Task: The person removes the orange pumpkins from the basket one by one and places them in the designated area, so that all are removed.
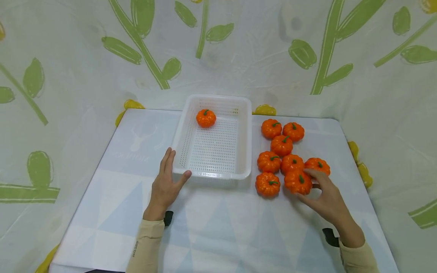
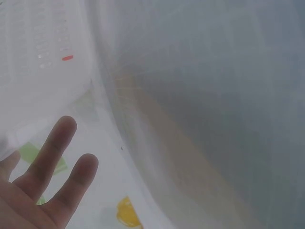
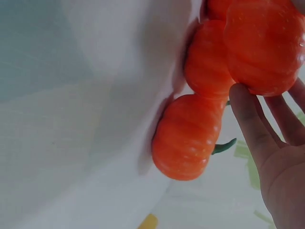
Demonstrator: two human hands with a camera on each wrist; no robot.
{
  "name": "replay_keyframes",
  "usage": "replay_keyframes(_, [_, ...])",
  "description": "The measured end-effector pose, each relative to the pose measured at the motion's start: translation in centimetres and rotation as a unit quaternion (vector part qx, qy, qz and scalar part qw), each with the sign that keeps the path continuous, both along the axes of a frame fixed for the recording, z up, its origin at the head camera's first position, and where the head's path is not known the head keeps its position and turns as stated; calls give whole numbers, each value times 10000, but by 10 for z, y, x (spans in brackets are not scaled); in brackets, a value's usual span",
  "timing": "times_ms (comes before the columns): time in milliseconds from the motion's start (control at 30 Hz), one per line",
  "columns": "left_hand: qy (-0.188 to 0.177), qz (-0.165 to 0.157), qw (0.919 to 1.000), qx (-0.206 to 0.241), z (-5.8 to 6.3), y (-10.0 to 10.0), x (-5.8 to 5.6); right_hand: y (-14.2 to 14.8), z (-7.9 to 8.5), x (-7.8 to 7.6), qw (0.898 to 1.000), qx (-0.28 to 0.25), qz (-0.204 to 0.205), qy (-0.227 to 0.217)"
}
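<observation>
A white plastic basket (image 1: 212,175) stands at the middle of the table with one small orange pumpkin (image 1: 206,118) inside, near its far left corner. My left hand (image 1: 165,188) is at the basket's near left corner, fingers extended along the side and thumb at the front rim. At the right, my right hand (image 1: 324,195) grips a glossy orange pumpkin (image 1: 297,182) with a green stem, thumb and fingers on its right side. In the right wrist view this pumpkin (image 3: 262,45) sits above the others, fingertips against its underside.
Several more orange pumpkins (image 1: 269,162) lie to the right of the basket, many touching each other. The table (image 1: 218,223) has a pale cloth with blue triangles. Behind it hangs a light curtain (image 1: 246,57) with green leaf prints.
</observation>
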State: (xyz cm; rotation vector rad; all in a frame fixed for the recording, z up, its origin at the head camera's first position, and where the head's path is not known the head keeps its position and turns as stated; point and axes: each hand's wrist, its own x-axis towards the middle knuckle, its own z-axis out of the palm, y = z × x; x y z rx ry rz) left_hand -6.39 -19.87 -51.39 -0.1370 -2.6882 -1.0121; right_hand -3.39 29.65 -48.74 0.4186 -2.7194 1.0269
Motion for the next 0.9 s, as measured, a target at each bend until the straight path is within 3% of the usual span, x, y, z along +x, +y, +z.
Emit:
replay_keyframes(500, [-27,-3,10000,14,1,1,0,0,-13,1,9986,281,152,-430])
replay_keyframes(900, [-15,-2,10000,-5,1,0,0,0,-24,3,9981,158,139,-587])
